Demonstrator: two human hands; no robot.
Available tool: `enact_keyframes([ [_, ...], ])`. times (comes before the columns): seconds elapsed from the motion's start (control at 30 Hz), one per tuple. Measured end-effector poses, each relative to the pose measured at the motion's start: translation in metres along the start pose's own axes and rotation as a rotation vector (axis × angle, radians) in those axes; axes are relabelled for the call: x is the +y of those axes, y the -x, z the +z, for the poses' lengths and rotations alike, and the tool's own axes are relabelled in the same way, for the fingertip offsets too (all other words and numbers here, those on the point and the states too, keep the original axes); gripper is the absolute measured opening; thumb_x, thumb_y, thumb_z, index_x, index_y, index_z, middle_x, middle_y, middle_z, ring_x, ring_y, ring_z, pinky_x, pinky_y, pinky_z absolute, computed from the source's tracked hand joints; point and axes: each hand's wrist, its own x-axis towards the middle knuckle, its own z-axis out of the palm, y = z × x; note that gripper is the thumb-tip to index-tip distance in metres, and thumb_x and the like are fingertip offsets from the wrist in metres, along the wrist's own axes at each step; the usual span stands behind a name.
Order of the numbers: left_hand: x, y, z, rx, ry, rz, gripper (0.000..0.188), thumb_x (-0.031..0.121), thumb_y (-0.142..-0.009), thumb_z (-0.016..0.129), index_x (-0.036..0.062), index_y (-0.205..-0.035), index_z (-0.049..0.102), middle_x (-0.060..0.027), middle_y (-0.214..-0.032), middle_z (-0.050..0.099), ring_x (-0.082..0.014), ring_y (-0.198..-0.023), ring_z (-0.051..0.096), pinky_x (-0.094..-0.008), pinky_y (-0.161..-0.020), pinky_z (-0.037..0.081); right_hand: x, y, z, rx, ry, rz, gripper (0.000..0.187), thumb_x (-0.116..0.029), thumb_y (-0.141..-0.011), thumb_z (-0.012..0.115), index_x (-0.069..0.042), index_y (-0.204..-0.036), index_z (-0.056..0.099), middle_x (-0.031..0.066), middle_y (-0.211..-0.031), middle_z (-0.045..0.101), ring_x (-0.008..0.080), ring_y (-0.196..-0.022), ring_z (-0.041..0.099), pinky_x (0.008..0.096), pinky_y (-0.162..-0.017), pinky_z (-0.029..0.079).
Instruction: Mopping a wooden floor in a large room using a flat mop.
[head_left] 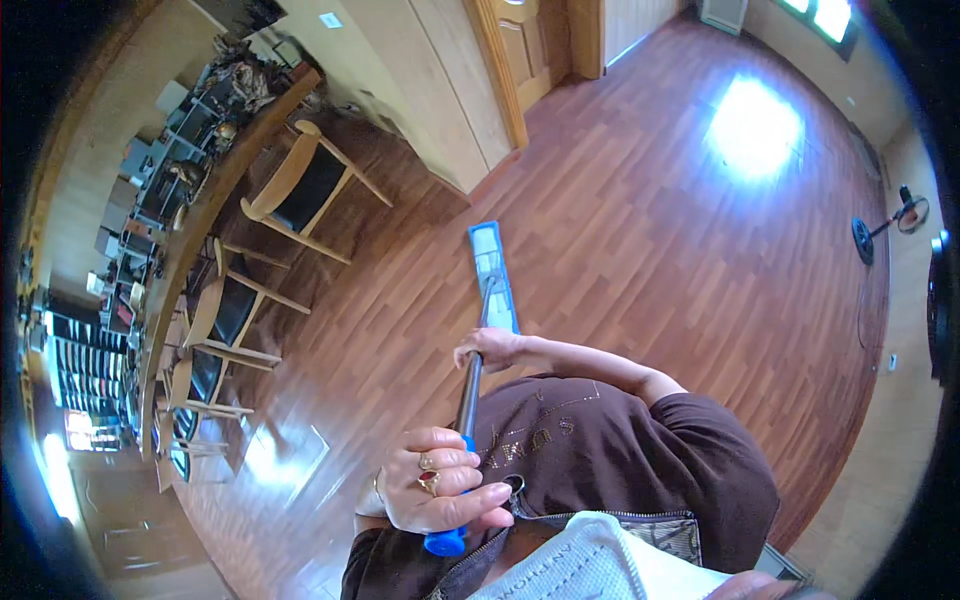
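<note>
I hold a flat mop with both hands. My left hand, with rings on its fingers, is closed around the blue grip at the top end of the mop pole. Further down the grey pole, my right hand is wrapped around it with the arm stretched forward. The long blue-and-white mop head lies flat on the reddish wooden floor just ahead of my right hand. My brown top fills the lower middle of the view.
Several wooden chairs with dark seats stand along a long wooden counter on the left. A wooden door is at the back. A standing fan is at the right wall. A sunlight patch shines on the floor.
</note>
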Motion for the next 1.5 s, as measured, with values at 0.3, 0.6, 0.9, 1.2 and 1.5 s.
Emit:
enact_keyframes([
  [0.3,-0.007,0.017,-0.007,0.048,-0.018,-0.128,0.036,0.036,-0.065,0.083,0.0146,-0.088,0.067,0.0043,-0.071,0.064,-0.0135,-0.067,0.063,-0.0298,-0.064,0.05,-0.023,-0.008,-0.034,-0.057,0.081,0.07,0.018,-0.024,-0.072,0.062,-0.02,-0.089,0.061,0.0077,-0.075,0.065,0.0326,-0.075,0.063,0.0456,-0.061,0.046],
  [0.6,-0.07,0.001,0.058,-0.114,0.127,-0.254,0.027,0.024,-0.062,0.085,0.0142,-0.082,0.069,-0.0014,-0.077,0.064,-0.0215,-0.077,0.065,-0.0365,-0.072,0.049,0.109,0.053,-0.08,0.333,-1.023,0.151,0.015,0.002,-0.065,0.05,-0.005,-0.065,0.036,0.0059,-0.063,0.033,0.0217,-0.06,0.039,0.0317,-0.057,0.032],
  [0.9,-0.09,-0.051,0.122,-0.33,0.359,-0.209,0.025,0.025,-0.065,0.083,0.0125,-0.082,0.07,-0.0022,-0.077,0.066,-0.022,-0.083,0.066,-0.0389,-0.082,0.047,0.087,0.201,-0.135,0.736,0.325,0.289,0.009,-0.007,-0.064,0.063,-0.012,-0.069,0.059,0.0068,-0.071,0.06,0.0276,-0.075,0.06,0.0381,-0.07,0.047],
  [1.2,-0.101,-0.134,0.177,-0.702,0.671,0.033,0.03,0.024,-0.061,0.085,0.0125,-0.085,0.07,-0.0015,-0.08,0.068,-0.0195,-0.091,0.068,-0.0393,-0.09,0.043,0.026,0.332,-0.118,1.249,0.433,0.64,0.012,-0.003,-0.064,0.062,-0.01,-0.073,0.056,0.0093,-0.074,0.059,0.0315,-0.079,0.058,0.0394,-0.071,0.046],
  [1.5,-0.132,-0.213,0.219,-0.872,0.994,0.377,0.033,0.033,-0.064,0.083,0.0081,-0.084,0.072,-0.0042,-0.075,0.068,-0.0211,-0.083,0.069,-0.0427,-0.084,0.047,-0.049,0.374,-0.1,1.494,0.371,0.947,0.01,-0.012,-0.07,0.064,-0.01,-0.079,0.06,0.0121,-0.081,0.06,0.0331,-0.087,0.058,0.0424,-0.077,0.047],
])
